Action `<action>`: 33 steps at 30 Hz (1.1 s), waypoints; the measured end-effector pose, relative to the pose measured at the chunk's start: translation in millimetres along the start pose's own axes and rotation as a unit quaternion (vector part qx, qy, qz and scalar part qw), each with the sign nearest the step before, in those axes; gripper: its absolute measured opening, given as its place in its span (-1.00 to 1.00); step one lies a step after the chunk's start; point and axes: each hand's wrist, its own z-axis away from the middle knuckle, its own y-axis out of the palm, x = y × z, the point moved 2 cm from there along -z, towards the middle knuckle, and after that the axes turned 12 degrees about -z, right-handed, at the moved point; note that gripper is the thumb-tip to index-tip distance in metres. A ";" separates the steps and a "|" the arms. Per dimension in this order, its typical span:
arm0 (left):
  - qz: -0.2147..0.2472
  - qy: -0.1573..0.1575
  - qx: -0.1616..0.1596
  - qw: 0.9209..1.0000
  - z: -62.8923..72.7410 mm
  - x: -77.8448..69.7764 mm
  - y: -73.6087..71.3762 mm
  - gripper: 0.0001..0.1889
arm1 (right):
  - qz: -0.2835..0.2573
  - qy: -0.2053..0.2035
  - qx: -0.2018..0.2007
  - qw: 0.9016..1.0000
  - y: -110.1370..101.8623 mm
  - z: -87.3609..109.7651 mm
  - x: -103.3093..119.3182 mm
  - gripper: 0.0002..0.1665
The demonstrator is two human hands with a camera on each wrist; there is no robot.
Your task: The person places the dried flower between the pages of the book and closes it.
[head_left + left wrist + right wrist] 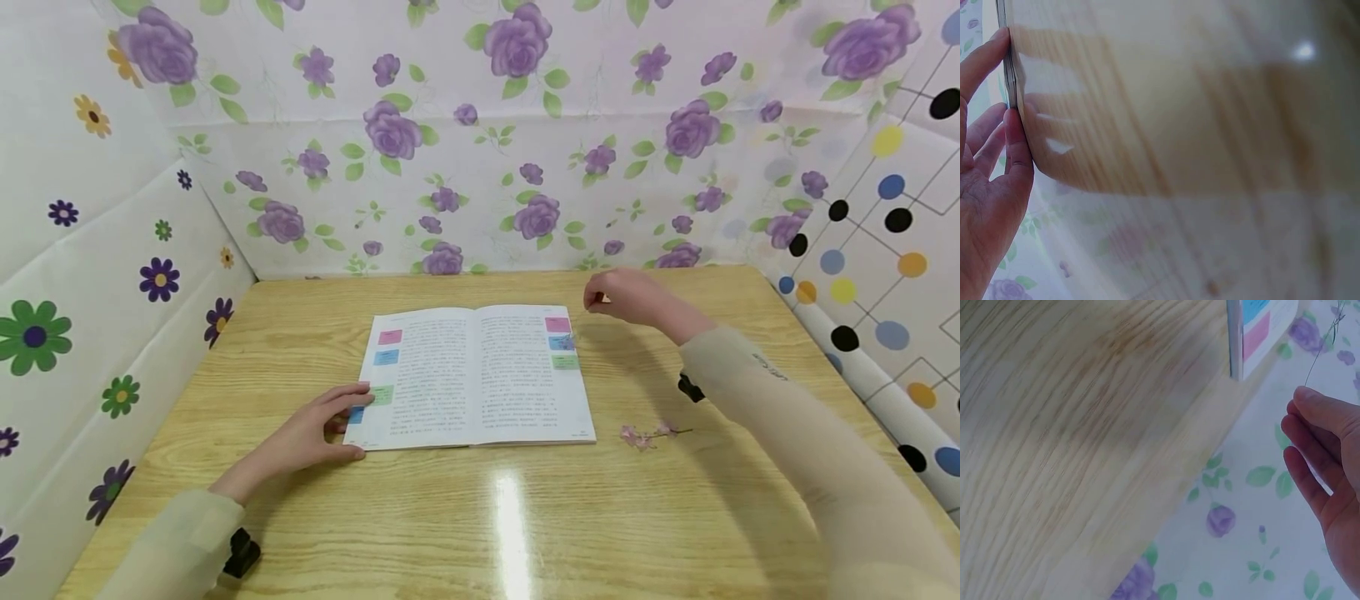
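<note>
An open book (517,392) lies on the table, with pink, blue and green notes along both outer margins. My left hand (322,425) rests at its lower left: a forefinger touches the page margin near a green note (382,395), and the thumb lies at the corner. In the left wrist view, the fingertips (1017,134) meet the page edges. Beyond the book's upper right corner, my right hand (626,296) pinches a thin stem (1314,365) between thumb and finger. A small purple sprig (567,342) shows by the right page's blue note, apparently on that stem.
A pink flower sprig (637,437) lies on the wooden table (420,517), right of the book. Flower-printed cloth (465,167) stands behind the table, with printed panels on both sides. Black camera mounts (242,553) sit at the wrists.
</note>
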 end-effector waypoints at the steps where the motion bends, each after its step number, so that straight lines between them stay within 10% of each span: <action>1: 0.000 0.000 0.000 1.000 0.0 0.1 0.1 -0.22 | 0.000 -0.002 -0.001 1.000 1.2 -2.6 2.7 -0.95; 17: -0.003 0.002 -0.002 1.000 0.3 0.7 0.4 -0.22 | -0.036 0.044 -0.048 0.997 23.8 -25.5 42.8 -0.95; 33: -0.004 0.003 -0.004 1.000 0.5 1.4 0.4 -0.22 | -0.042 0.056 0.002 0.998 52.9 -35.7 64.4 -0.95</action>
